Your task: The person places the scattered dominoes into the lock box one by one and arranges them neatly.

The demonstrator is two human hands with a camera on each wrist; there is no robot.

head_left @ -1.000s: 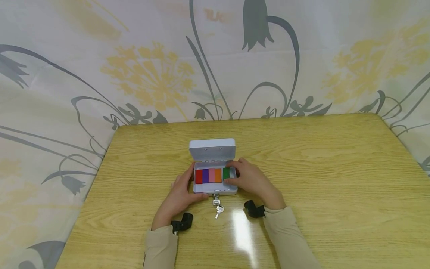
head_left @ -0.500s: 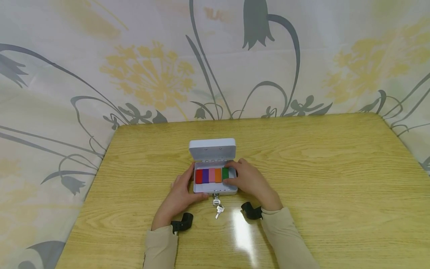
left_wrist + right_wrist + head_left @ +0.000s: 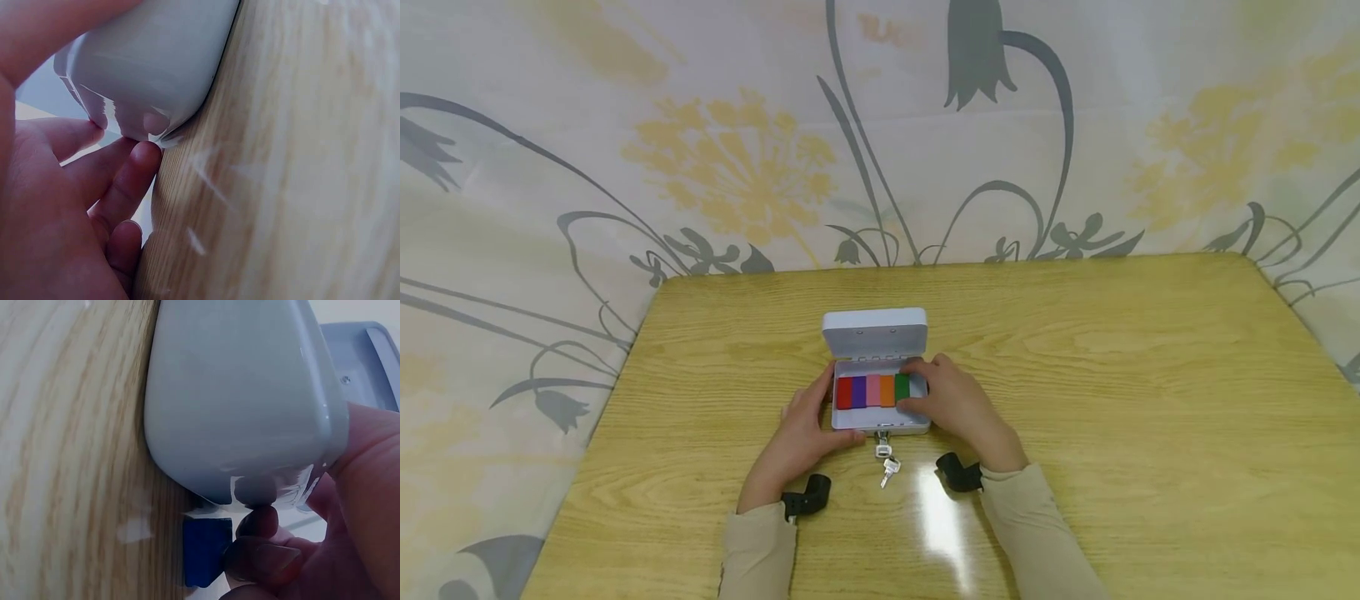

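A small white metal cash box (image 3: 867, 419) stands on the table with its lid (image 3: 874, 337) raised. Inside lies a row of coloured blocks: red (image 3: 845, 392), purple (image 3: 859, 392), pink (image 3: 873, 391), orange (image 3: 887, 391) and green (image 3: 902, 387). My right hand (image 3: 957, 402) reaches over the box's right wall and pinches the green block between thumb and finger, against the orange one. My left hand (image 3: 800, 435) grips the box's left side, thumb at the front corner, fingertips at the back corner. In the right wrist view a blue block (image 3: 206, 551) sits on the table beside my curled fingers; the head view hides it.
A key (image 3: 883, 449) sits in the lock at the box's front, and a second key (image 3: 890, 472) hangs from it onto the wooden table (image 3: 1120, 417). A flower-patterned cloth (image 3: 895, 133) rises behind the table.
My right hand has moved slightly left with the green block. The gap between the green and orange blocks has closed. My left hand and the box have stayed put.
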